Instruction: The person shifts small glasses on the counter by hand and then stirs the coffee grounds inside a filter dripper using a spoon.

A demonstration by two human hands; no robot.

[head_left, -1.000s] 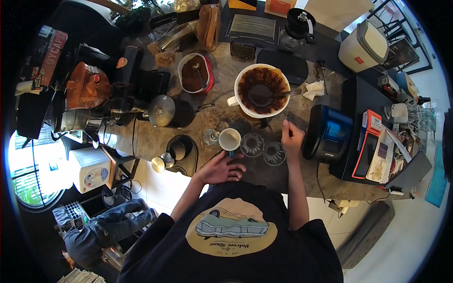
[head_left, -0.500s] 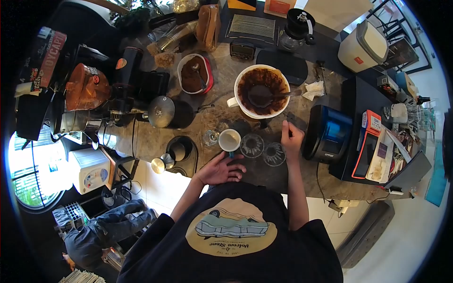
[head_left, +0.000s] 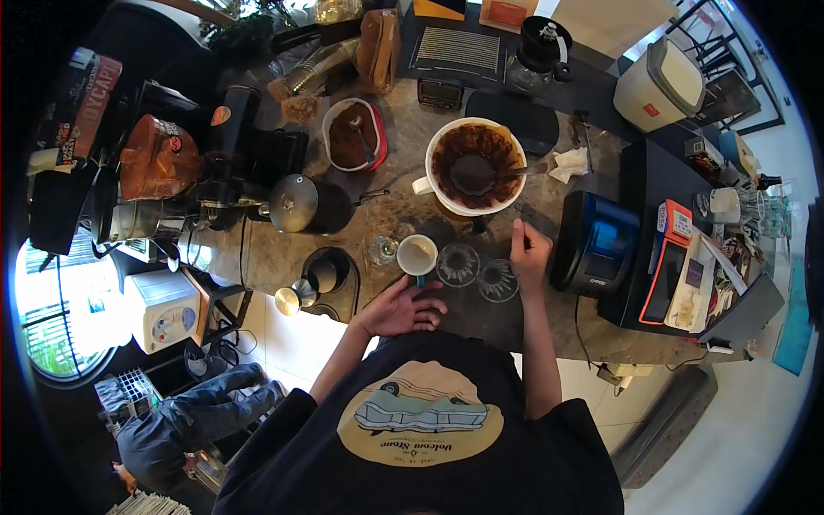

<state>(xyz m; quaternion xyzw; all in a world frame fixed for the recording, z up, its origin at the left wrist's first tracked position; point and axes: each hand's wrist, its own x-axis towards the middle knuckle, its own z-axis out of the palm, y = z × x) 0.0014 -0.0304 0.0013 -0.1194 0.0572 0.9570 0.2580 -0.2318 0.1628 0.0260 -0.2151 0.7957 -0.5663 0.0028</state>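
My left hand (head_left: 402,308) rests at the counter's near edge, palm partly up and fingers apart, with nothing in it. Its fingertips are close to the handle of a small white cup (head_left: 417,255); whether they touch is unclear. A small clear glass (head_left: 383,251) stands left of the cup. To the cup's right are two clear fluted glasses, one (head_left: 457,264) beside it and another (head_left: 497,281) nearer my right hand. My right hand (head_left: 531,250) is curled closed on the counter, with no object showing in it. Beyond it, a large white cup (head_left: 432,163) holds dark brown residue and a spoon.
A tub of brown powder (head_left: 375,158) with a spoon, a metal pitcher (head_left: 293,203) and a coffee grinder (head_left: 160,159) stand left. A black printer (head_left: 596,245) is right of my right hand. Crumpled tissue (head_left: 569,164) lies behind. Another person (head_left: 176,429) is bent over at lower left.
Both of my hands stay in nearly the same place and pose. The cups and glasses have not moved.
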